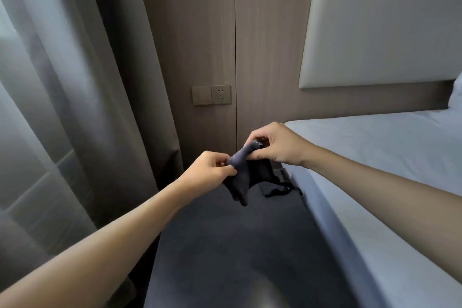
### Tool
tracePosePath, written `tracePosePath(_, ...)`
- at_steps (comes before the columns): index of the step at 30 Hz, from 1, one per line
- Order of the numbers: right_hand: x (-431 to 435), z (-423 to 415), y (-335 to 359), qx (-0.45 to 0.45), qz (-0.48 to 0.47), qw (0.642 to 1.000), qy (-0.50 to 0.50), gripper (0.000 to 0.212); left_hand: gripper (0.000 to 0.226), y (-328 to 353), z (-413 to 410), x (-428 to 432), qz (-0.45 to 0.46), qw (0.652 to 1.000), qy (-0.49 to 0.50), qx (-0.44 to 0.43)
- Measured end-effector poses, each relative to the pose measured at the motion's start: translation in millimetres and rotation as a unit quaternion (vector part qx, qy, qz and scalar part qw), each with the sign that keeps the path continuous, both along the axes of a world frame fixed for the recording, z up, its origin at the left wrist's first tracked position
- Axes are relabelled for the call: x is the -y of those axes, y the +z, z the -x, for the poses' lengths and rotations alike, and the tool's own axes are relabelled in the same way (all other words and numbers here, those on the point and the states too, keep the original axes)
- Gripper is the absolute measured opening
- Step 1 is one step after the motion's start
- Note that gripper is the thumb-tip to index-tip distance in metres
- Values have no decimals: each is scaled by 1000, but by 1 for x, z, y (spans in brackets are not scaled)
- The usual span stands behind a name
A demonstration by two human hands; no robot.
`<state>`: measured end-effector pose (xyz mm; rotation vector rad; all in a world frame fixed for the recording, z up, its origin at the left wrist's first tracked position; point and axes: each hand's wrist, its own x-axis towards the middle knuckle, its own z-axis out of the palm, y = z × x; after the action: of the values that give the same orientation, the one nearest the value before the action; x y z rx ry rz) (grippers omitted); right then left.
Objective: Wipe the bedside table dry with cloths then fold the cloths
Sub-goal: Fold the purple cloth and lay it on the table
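— Wood-grain wall panelling [270,40] fills the back of the frame, with a pale padded headboard [382,30] at upper right. What sits below it?

— A bed [390,157] under a white sheet, running down the right side. A corner of a pillow [456,94] shows at the right edge.

— Any writing or brand marks?

— None that can be read. On the panelling at centre there is a beige switch plate [201,95] and, touching it on the right, a power socket [221,94]; both are unlabelled.

— And the left side?

— Grey curtains [75,82] hang from top to bottom there, sheer at far left and heavier toward the panelling.

— Where is the cloth?

— A dark blue-grey cloth [241,175] is held up at centre frame, above a dark surface [225,245] between curtain and bed. Whether that surface is the bedside table I cannot tell. The left hand [212,170] pinches one end of the top edge between thumb and fingers; the right hand [275,144] is closed on the other end, slightly higher. The rest hangs down bunched between them.

— Anything else nearby?

— A second dark cloth [277,189] lies crumpled on the surface just behind the held one, against the bed's edge.
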<state>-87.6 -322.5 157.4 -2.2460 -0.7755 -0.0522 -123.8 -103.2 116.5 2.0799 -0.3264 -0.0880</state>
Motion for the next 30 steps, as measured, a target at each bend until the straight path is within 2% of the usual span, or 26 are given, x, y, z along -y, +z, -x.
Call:
tracePosePath(3,6,-32,-18,-17,29,999,-14,10,21,-20,-34,-1,-5,999,24,39)
tracePosePath(5,11,-52,-31,-62,39,997,-15,10,25,-34,-54,-2,-36,995,29,87)
tracePosePath(8,18,-78,-56,-147,49,988,-18,13,23,-54,-82,-5,-118,976,23,181)
tracePosePath(11,26,-107,-82,-156,85,983,-38,18,18,-74,-114,-10,-175,951,4,256)
tracePosePath(13,28,-127,-99,-117,101,987,-52,18,18,-83,-133,-11,-205,937,-4,283)
tracePosePath(16,27,-156,-120,36,85,990,-106,8,20,-90,-156,-3,-221,915,17,337)
tracePosePath(19,26,-172,-136,187,42,969,-157,25,23,-94,-180,3,-226,897,56,377)
tracePosePath(21,28,-176,-157,250,52,956,-142,30,27,-110,-194,0,-266,884,45,381)
tracePosePath(23,32,-175,-194,264,114,952,-101,37,32,-143,-199,-6,-320,867,-11,383)
tracePosePath(27,41,-158,-267,216,272,937,32,37,33,-217,-168,-9,-417,826,-144,351)
tracePosePath(30,51,-143,-278,180,272,945,11,42,40,-225,-151,-2,-418,850,-128,295)
